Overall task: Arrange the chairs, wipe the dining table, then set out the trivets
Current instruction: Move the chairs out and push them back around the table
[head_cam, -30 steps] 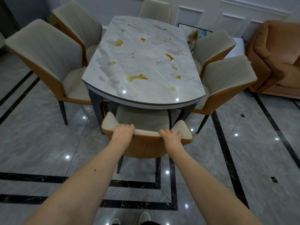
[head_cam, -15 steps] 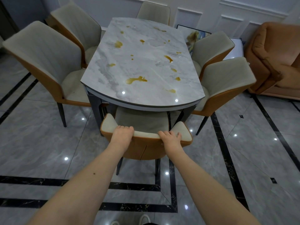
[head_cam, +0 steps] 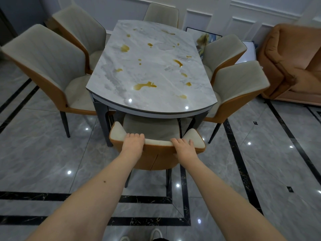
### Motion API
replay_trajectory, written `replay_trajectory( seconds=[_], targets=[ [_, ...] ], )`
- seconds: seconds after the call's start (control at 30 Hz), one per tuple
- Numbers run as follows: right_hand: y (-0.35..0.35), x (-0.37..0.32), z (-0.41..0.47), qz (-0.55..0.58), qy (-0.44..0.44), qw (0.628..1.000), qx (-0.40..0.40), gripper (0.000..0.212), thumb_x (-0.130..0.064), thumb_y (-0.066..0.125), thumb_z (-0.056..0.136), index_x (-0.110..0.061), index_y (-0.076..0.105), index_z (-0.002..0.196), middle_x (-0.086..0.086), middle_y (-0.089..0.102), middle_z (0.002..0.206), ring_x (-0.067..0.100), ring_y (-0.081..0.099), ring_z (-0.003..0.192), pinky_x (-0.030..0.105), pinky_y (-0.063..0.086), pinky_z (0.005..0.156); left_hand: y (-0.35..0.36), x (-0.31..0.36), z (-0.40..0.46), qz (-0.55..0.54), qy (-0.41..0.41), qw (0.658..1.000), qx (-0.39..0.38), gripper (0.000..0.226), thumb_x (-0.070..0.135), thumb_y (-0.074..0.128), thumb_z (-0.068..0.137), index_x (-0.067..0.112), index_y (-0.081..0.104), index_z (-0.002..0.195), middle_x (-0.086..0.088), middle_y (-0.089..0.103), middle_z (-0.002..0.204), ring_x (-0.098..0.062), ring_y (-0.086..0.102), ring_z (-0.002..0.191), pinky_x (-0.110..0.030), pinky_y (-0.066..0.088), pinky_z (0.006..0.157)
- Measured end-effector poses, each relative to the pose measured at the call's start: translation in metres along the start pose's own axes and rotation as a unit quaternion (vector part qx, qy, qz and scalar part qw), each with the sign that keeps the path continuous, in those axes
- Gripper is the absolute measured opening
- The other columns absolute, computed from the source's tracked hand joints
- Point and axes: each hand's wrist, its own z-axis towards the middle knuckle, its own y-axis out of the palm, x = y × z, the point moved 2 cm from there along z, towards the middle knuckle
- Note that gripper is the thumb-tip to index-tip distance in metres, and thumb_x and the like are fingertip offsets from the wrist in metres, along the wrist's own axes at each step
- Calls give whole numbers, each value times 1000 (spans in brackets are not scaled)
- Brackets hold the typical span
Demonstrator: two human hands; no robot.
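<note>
The worktop [head_cam: 152, 70] stands in the middle of the floor [head_cam: 43, 153]. One chair [head_cam: 156, 153] is tucked under its near end, both hands on the chair's back: left hand [head_cam: 133, 142], right hand [head_cam: 184, 147]. Two chairs stand along the left side, two along the right, one at the far end. A sofa [head_cam: 291, 66] sits at the far right.

An orange sofa [head_cam: 293, 65] stands right, with a framed picture [head_cam: 205, 37] leaning against the panelled wall [head_cam: 217, 9].
</note>
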Motion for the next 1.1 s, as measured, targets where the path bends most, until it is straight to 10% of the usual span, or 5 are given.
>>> replay_trajectory(
  seconds=[1.1],
  targets=[
    [-59,426,-55,39,110,993,27,52,-23,58,92,-18,39,140,3,46,140,22,44,128,35,34,106,-90,455,118,-49,190,979,-53,38,37,55,93,13,46,121,-7,55,118,-25,55,108,-34,42,79]
  ],
)
